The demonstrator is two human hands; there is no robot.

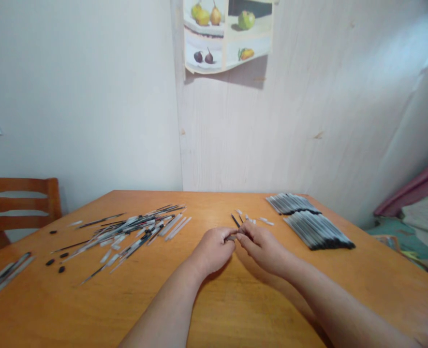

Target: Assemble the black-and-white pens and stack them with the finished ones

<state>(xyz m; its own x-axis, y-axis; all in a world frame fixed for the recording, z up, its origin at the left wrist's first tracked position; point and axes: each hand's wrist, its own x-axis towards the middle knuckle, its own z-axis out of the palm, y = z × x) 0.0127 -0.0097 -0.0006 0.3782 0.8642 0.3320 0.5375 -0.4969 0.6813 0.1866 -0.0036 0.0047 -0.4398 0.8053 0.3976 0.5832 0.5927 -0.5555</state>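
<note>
My left hand [214,249] and my right hand [260,246] meet over the middle of the wooden table [235,309], fingers curled. Between their fingertips they pinch a small dark pen part [232,237]; a thin black piece [235,220] sticks out beyond the right fingers. A scattered heap of pen parts [134,232], clear barrels, refills and tips, lies to the left of my left hand. Neat rows of assembled pens [311,222] lie to the right of my right hand. A few small clear pieces [264,221] rest just beyond my fingers.
Small black caps [56,263] dot the table's left side, and a few pens [3,278] lie at the left edge. A wooden chair [18,203] stands at the left. A fruit poster [228,34] hangs on the wall. Folded fabrics [417,208] are at the right.
</note>
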